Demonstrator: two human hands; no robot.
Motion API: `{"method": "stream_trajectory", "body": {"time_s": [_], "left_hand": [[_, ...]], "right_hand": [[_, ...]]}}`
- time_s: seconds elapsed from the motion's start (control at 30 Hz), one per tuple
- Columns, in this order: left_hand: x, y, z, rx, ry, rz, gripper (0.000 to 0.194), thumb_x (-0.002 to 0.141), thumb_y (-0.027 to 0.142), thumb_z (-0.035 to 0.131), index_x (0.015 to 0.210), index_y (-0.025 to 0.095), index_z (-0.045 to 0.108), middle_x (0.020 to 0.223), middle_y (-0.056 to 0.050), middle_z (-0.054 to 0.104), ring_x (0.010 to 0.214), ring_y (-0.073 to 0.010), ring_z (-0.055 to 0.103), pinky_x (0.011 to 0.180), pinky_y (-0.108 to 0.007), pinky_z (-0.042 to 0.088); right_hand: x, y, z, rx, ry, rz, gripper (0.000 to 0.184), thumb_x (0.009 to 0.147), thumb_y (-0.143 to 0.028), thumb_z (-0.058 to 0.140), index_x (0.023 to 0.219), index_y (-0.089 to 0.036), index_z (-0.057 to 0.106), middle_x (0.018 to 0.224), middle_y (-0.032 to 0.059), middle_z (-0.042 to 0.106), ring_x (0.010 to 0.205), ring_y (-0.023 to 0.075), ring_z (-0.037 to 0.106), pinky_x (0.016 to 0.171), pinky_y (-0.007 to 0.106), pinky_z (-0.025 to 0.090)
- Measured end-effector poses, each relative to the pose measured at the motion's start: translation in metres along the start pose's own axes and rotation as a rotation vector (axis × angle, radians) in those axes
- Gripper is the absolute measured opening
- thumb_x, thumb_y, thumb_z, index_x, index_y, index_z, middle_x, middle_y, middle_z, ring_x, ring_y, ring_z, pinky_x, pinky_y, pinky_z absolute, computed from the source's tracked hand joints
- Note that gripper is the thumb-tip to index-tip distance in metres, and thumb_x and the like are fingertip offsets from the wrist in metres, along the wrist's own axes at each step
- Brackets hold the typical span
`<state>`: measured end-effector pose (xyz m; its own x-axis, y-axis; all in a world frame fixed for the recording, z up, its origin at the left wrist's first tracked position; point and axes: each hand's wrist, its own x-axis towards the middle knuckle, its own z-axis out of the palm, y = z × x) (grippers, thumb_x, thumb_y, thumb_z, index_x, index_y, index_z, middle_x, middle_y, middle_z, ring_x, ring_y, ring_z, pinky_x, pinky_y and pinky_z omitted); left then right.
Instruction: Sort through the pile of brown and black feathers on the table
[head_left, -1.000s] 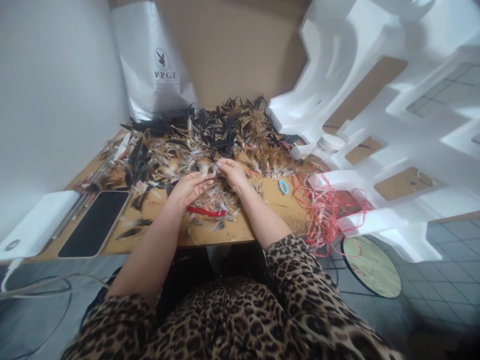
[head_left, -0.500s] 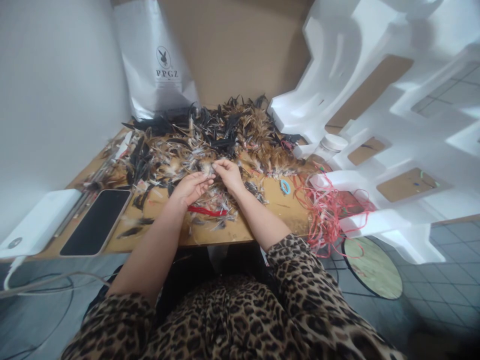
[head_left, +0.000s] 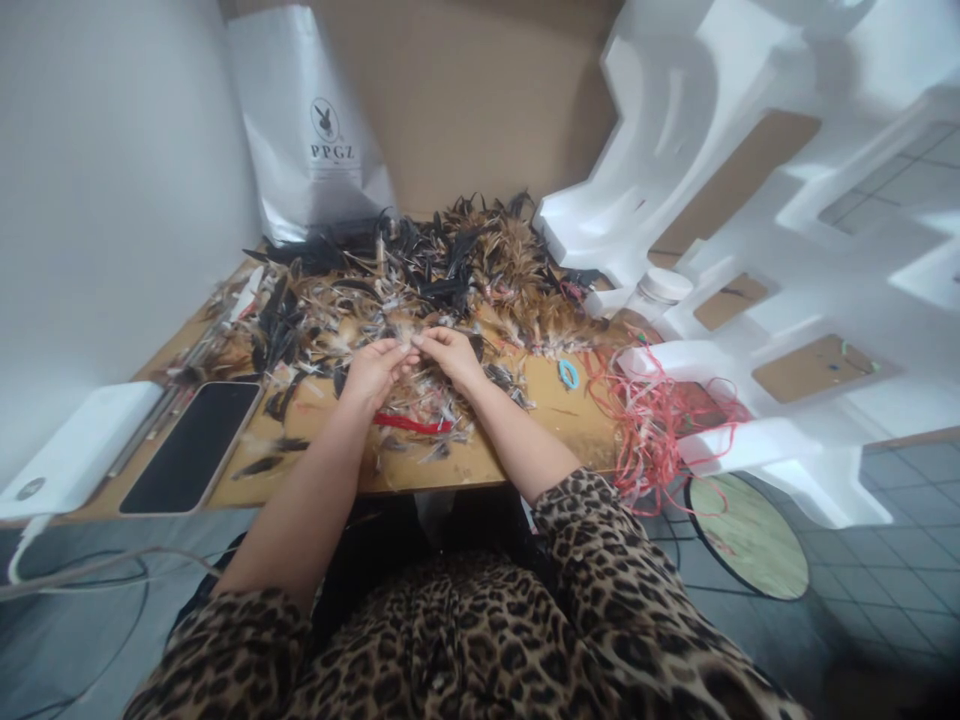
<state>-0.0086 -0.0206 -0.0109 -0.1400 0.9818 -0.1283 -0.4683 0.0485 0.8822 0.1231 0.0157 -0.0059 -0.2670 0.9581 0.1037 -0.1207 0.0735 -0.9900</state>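
Between my fingertips is a small pale, fluffy feather (head_left: pixel 406 330), partly hidden by the fingers. My left hand (head_left: pixel 379 372) pinches it from the left, and my right hand (head_left: pixel 450 358) pinches close beside, the two sets of fingertips nearly touching. Behind and around them spreads a heap of brown and black feathers (head_left: pixel 442 255). Under my wrists lie loose feather scraps and a red strip (head_left: pixel 412 424) on the tan tabletop (head_left: pixel 551 430).
A phone (head_left: pixel 191 448) and a white power bank (head_left: pixel 79 445) with a cable lie left. A silver bag (head_left: pixel 307 130) stands behind. To the right are a blue ring (head_left: pixel 568 375), tangled pink ribbon (head_left: pixel 660 420), a lidded jar (head_left: pixel 660 290) and white foam packing (head_left: pixel 720 180).
Both hands have shifted slightly left, and the fingertips have come closer together at the feather. The surroundings look the same.
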Motion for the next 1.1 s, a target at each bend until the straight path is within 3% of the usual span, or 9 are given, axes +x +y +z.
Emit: {"method": "stream_trajectory", "body": {"time_s": [0.27,0.6,0.73,0.9,0.97,1.1], "left_hand": [[-0.002,0.000,0.001,0.080,-0.020,-0.023,0.015,0.062,0.015,0.073,0.073,0.010,0.063,0.069,-0.008,0.070,0.055,-0.0098,0.064,0.047,-0.014,0.044],[0.000,-0.002,-0.004,0.099,-0.102,-0.087,0.018,0.061,0.016,0.075,0.075,0.008,0.067,0.067,-0.008,0.069,0.054,-0.0068,0.060,0.050,-0.013,0.045],[0.001,-0.002,-0.005,0.096,-0.094,-0.068,0.017,0.061,0.017,0.075,0.073,0.008,0.065,0.066,-0.006,0.068,0.052,-0.0057,0.058,0.049,-0.013,0.043],[0.005,0.000,-0.008,0.022,0.006,-0.006,0.013,0.065,0.017,0.073,0.068,0.009,0.062,0.064,-0.005,0.066,0.052,-0.0047,0.058,0.048,-0.012,0.042],[0.007,0.000,-0.009,-0.002,0.025,0.007,0.013,0.066,0.016,0.073,0.068,0.009,0.062,0.064,-0.004,0.065,0.052,-0.0046,0.057,0.048,-0.012,0.042],[0.007,0.000,-0.009,-0.006,0.040,0.008,0.013,0.067,0.016,0.072,0.068,0.009,0.061,0.063,-0.004,0.065,0.050,-0.0044,0.056,0.046,-0.012,0.041]], "right_hand": [[0.002,0.005,-0.001,0.007,0.006,-0.026,0.024,0.060,-0.037,0.071,0.067,-0.016,0.061,0.062,-0.0044,0.059,0.057,0.0067,0.049,0.062,0.021,0.040],[0.002,0.003,-0.002,-0.020,-0.036,-0.035,0.027,0.059,-0.038,0.071,0.069,-0.015,0.060,0.064,-0.0039,0.058,0.059,0.0066,0.048,0.063,0.021,0.040],[0.007,-0.005,-0.014,-0.091,-0.051,-0.080,0.027,0.062,-0.039,0.069,0.072,-0.014,0.063,0.063,-0.0028,0.059,0.057,0.0073,0.048,0.063,0.022,0.040],[0.015,-0.018,-0.051,-0.324,0.074,-0.148,0.020,0.066,-0.033,0.063,0.070,-0.013,0.063,0.066,-0.0006,0.062,0.060,0.0084,0.051,0.064,0.023,0.042],[0.015,-0.021,-0.065,-0.477,0.033,-0.110,0.018,0.067,-0.030,0.062,0.070,-0.012,0.064,0.065,0.0002,0.063,0.059,0.0088,0.052,0.062,0.023,0.041],[0.013,-0.023,-0.076,-0.777,-0.172,-0.066,0.014,0.068,-0.024,0.060,0.070,-0.012,0.066,0.068,0.0017,0.066,0.063,0.0097,0.055,0.065,0.022,0.042]]}}
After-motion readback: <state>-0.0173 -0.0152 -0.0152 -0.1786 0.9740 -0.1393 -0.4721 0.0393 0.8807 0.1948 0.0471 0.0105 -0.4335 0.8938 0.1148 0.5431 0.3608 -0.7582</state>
